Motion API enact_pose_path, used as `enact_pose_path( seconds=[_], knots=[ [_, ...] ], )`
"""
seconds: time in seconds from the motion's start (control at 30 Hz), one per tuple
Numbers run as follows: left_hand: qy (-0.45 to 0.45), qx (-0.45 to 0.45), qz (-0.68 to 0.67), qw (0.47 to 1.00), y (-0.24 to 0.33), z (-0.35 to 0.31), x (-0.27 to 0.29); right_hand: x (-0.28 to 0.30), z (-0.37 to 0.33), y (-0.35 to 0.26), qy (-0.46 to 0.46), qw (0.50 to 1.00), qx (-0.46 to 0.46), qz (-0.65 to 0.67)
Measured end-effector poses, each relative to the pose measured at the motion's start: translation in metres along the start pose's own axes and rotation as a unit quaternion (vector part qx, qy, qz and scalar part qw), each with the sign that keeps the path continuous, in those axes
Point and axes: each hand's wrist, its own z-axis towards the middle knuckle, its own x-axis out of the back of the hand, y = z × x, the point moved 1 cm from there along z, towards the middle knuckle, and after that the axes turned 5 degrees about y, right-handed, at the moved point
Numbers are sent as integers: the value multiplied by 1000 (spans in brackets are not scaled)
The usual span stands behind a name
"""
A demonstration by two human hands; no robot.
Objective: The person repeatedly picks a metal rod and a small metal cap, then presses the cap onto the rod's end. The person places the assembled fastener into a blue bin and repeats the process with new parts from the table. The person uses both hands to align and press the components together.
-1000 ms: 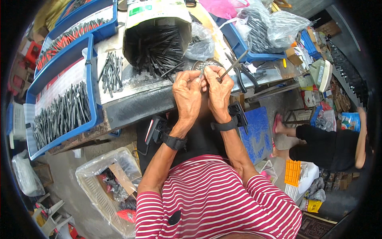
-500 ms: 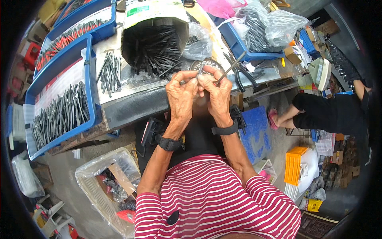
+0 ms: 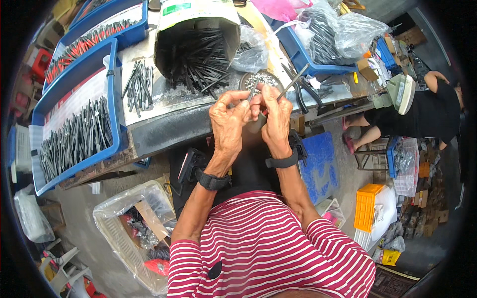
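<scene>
In front of my chest, over the bench's front edge, both hands meet fingertip to fingertip. My left hand [image 3: 227, 121] pinches a thin dark rod [image 3: 252, 93] that looks like a drill bit; its tip points up, the rest is hidden by fingers. My right hand [image 3: 277, 119] is closed with a slim metal rod-like tool [image 3: 296, 79] sticking out up and right between its fingers. Just beyond lies a round dish [image 3: 242, 82] of small whitish pieces. A tipped carton [image 3: 229, 37] full of dark rods opens toward me, and a loose pile of rods [image 3: 138, 88] lies left of it.
Blue trays of rods [image 3: 119, 111] stand on the left. At the right are dark-handled pliers [image 3: 300, 94] and a blue bin [image 3: 325, 68] with plastic bags. Below the bench sits a plastic-lined basket [image 3: 112, 218]. Another person [image 3: 412, 116] bends over at far right.
My right fingers have shifted slightly around the tool, and more of the dish shows beyond my hands. The person at right has changed posture, moving a little up in the view.
</scene>
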Motion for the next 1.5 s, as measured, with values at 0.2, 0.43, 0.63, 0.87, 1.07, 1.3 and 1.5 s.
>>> enact_pose_path(
  seconds=[0.2, 0.43, 0.63, 0.87, 1.07, 1.3, 1.5],
  knots=[
    [-14, -13, 10, 1000, -2, -2, 6, -1, -3, 3, -27, 999, 11, -37],
    [13, -58, 69, 996, -4, 0, 12, 1, -10, 1, -40, 992, 53, -109],
    [17, -87, 110, 990, -4, -5, 15, 0, -14, 3, -50, 962, 146, -227],
    [17, -87, 116, 989, -3, -13, 10, -1, -14, 7, -39, 892, 292, -343],
    [12, -121, 163, 979, -3, -18, 9, -3, -12, 11, -25, 859, 344, -378],
    [25, -135, 187, 973, -2, -19, 8, -10, -19, 7, -34, 914, 261, -310],
    [3, -66, 103, 993, 12, -19, 20, -10, -25, 7, -95, 968, 90, -216]
  ],
)
